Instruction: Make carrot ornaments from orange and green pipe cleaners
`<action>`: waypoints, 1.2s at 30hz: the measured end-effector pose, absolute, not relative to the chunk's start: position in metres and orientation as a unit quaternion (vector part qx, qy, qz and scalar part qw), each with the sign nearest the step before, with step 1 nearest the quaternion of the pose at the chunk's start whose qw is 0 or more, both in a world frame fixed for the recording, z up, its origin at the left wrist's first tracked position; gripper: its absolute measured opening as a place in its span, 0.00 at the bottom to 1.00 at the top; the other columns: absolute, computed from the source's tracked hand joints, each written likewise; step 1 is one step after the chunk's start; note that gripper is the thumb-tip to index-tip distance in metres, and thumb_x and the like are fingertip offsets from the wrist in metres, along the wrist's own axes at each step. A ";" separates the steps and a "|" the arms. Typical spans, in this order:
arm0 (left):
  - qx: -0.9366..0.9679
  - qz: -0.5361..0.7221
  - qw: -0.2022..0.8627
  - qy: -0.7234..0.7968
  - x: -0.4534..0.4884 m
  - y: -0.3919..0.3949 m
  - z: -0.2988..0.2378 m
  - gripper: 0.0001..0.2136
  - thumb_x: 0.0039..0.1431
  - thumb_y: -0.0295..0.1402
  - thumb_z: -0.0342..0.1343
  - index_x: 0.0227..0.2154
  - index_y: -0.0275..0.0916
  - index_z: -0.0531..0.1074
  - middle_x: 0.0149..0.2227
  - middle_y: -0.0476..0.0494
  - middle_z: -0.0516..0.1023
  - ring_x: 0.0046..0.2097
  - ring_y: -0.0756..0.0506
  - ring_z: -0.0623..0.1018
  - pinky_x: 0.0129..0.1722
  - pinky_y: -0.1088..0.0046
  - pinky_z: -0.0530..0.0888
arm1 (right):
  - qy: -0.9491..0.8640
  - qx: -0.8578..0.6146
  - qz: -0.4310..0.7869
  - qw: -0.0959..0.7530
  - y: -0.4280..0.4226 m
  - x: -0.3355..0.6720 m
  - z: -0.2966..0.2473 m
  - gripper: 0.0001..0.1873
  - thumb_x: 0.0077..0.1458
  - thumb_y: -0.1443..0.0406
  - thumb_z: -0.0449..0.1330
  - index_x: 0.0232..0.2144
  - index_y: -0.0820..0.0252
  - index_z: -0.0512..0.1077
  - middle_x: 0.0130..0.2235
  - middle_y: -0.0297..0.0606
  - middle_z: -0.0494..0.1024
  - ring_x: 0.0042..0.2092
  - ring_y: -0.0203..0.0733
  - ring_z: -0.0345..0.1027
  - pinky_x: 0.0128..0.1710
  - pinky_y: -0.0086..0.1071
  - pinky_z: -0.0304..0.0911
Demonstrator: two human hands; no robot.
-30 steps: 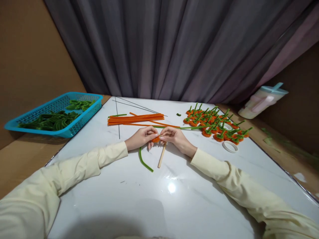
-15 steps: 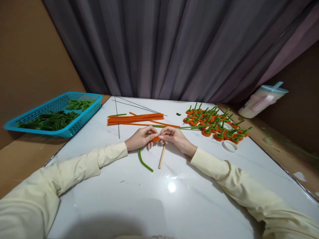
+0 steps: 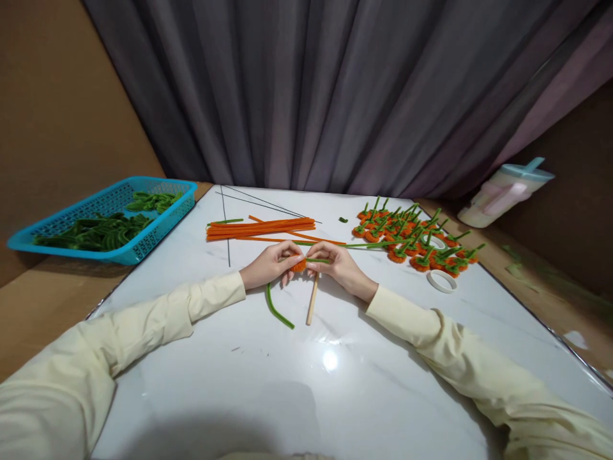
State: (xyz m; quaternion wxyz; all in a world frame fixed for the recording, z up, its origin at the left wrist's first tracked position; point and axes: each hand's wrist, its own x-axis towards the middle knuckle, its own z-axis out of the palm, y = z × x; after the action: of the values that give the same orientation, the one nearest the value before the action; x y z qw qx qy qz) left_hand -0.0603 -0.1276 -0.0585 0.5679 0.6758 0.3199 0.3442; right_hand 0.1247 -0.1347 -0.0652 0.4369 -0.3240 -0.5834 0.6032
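Observation:
At the middle of the table my left hand [image 3: 272,263] is closed on a small orange coil of pipe cleaner [image 3: 299,264]. Against it, my right hand [image 3: 339,265] pinches a short green pipe cleaner stem [image 3: 317,260] whose left end meets the orange coil. A thin wooden stick [image 3: 312,303] slants down from under the right fingers; whether they touch it I cannot tell. Below my left hand a curved green pipe cleaner [image 3: 278,312] lies on the table, its upper end hidden by the hand.
Orange pipe cleaners [image 3: 261,229] lie bundled beyond my hands, near thin dark wires [image 3: 261,203]. Several orange pieces with green stems [image 3: 407,233] stand at right around a white ring [image 3: 442,281]. A blue basket [image 3: 127,255] holds green pieces at left; a tumbler [image 3: 500,195] stands far right.
The green stem now shows across my right fingers, where it was not visible before. The wooden stick has shifted slightly right. Both hands stay in nearly the same place.

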 end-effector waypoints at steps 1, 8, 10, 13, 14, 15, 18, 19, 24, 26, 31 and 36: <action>0.673 0.344 0.572 0.321 -0.060 -0.128 -0.058 0.12 0.55 0.39 0.54 0.33 0.35 0.63 0.21 0.54 0.67 0.16 0.55 0.68 0.13 0.82 0.66 | -0.592 -0.326 0.590 0.442 -0.135 0.124 -0.065 0.14 0.41 0.64 0.68 0.29 0.62 0.68 0.27 0.32 0.73 0.26 0.33 0.68 0.28 0.27 0.66; 0.668 0.348 0.571 0.327 -0.060 -0.129 -0.057 0.12 0.55 0.39 0.55 0.33 0.34 0.64 0.21 0.54 0.66 0.16 0.57 0.66 0.12 0.84 0.62 | -0.614 -0.332 0.560 0.446 -0.138 0.121 -0.065 0.15 0.45 0.60 0.66 0.30 0.61 0.65 0.26 0.31 0.71 0.25 0.33 0.68 0.27 0.28 0.66; 0.664 0.349 0.573 0.329 -0.060 -0.129 -0.056 0.12 0.55 0.39 0.55 0.32 0.34 0.64 0.22 0.54 0.66 0.16 0.57 0.66 0.12 0.85 0.62 | -0.618 -0.337 0.553 0.445 -0.140 0.121 -0.064 0.16 0.45 0.59 0.65 0.31 0.61 0.65 0.26 0.31 0.71 0.26 0.34 0.68 0.28 0.29 0.66; 0.658 0.344 0.584 0.328 -0.060 -0.129 -0.055 0.12 0.54 0.39 0.55 0.32 0.34 0.64 0.21 0.54 0.66 0.16 0.57 0.66 0.12 0.85 0.62 | -0.635 -0.339 0.531 0.446 -0.142 0.122 -0.061 0.15 0.47 0.56 0.63 0.31 0.60 0.65 0.26 0.33 0.71 0.26 0.35 0.68 0.28 0.30 0.65; 0.656 0.342 0.589 0.325 -0.060 -0.129 -0.055 0.12 0.54 0.39 0.55 0.33 0.34 0.65 0.20 0.54 0.66 0.16 0.57 0.66 0.12 0.84 0.63 | -0.639 -0.339 0.525 0.448 -0.143 0.122 -0.060 0.15 0.48 0.55 0.62 0.31 0.60 0.65 0.26 0.33 0.71 0.26 0.35 0.67 0.27 0.30 0.65; 0.654 0.339 0.594 0.323 -0.060 -0.128 -0.055 0.12 0.54 0.39 0.55 0.33 0.34 0.65 0.20 0.54 0.67 0.16 0.56 0.67 0.12 0.84 0.64 | -0.641 -0.340 0.520 0.451 -0.143 0.122 -0.060 0.16 0.49 0.55 0.61 0.30 0.60 0.65 0.25 0.33 0.71 0.25 0.35 0.66 0.27 0.30 0.64; 0.656 0.330 0.601 0.316 -0.060 -0.126 -0.055 0.13 0.54 0.40 0.56 0.35 0.33 0.67 0.21 0.52 0.68 0.18 0.55 0.68 0.14 0.82 0.66 | -0.636 -0.346 0.512 0.462 -0.141 0.122 -0.061 0.16 0.49 0.54 0.61 0.29 0.60 0.64 0.22 0.32 0.71 0.21 0.33 0.62 0.24 0.29 0.61; 0.659 0.328 0.599 0.315 -0.060 -0.126 -0.056 0.14 0.54 0.39 0.55 0.36 0.33 0.67 0.20 0.52 0.68 0.18 0.54 0.68 0.14 0.82 0.67 | -0.633 -0.347 0.514 0.464 -0.141 0.122 -0.061 0.16 0.48 0.54 0.61 0.28 0.60 0.63 0.22 0.32 0.71 0.20 0.32 0.61 0.23 0.29 0.60; 0.669 0.334 0.584 0.315 -0.060 -0.125 -0.057 0.13 0.54 0.38 0.56 0.35 0.32 0.69 0.20 0.52 0.68 0.19 0.54 0.69 0.17 0.81 0.69 | -0.611 -0.352 0.535 0.466 -0.139 0.123 -0.061 0.15 0.47 0.57 0.62 0.27 0.60 0.62 0.20 0.32 0.72 0.18 0.30 0.57 0.21 0.27 0.55; 0.668 0.332 0.585 0.318 -0.060 -0.125 -0.058 0.13 0.53 0.39 0.56 0.34 0.32 0.69 0.20 0.52 0.68 0.19 0.54 0.69 0.17 0.80 0.70 | -0.607 -0.356 0.537 0.465 -0.139 0.124 -0.062 0.14 0.47 0.58 0.62 0.27 0.60 0.62 0.20 0.32 0.72 0.18 0.30 0.56 0.20 0.26 0.54; 0.657 0.299 0.629 0.288 -0.062 -0.124 -0.057 0.13 0.53 0.37 0.56 0.36 0.32 0.67 0.23 0.48 0.72 0.23 0.51 0.73 0.24 0.74 0.74 | -0.623 -0.361 0.515 0.464 -0.138 0.125 -0.062 0.14 0.47 0.57 0.61 0.27 0.60 0.63 0.19 0.32 0.72 0.17 0.30 0.56 0.19 0.25 0.53; 0.644 0.303 0.635 0.301 -0.061 -0.126 -0.055 0.10 0.52 0.32 0.54 0.35 0.33 0.65 0.24 0.49 0.72 0.22 0.51 0.73 0.22 0.76 0.73 | -0.640 -0.363 0.490 0.467 -0.142 0.121 -0.061 0.14 0.49 0.56 0.59 0.29 0.60 0.63 0.20 0.31 0.71 0.17 0.30 0.56 0.19 0.26 0.54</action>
State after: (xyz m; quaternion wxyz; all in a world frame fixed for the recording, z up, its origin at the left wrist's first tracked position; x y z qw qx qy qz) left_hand -0.0607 -0.1262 -0.0546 0.6348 0.6442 0.3006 0.3028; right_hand 0.1211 -0.1418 -0.0608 0.4674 -0.3633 -0.6400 0.4898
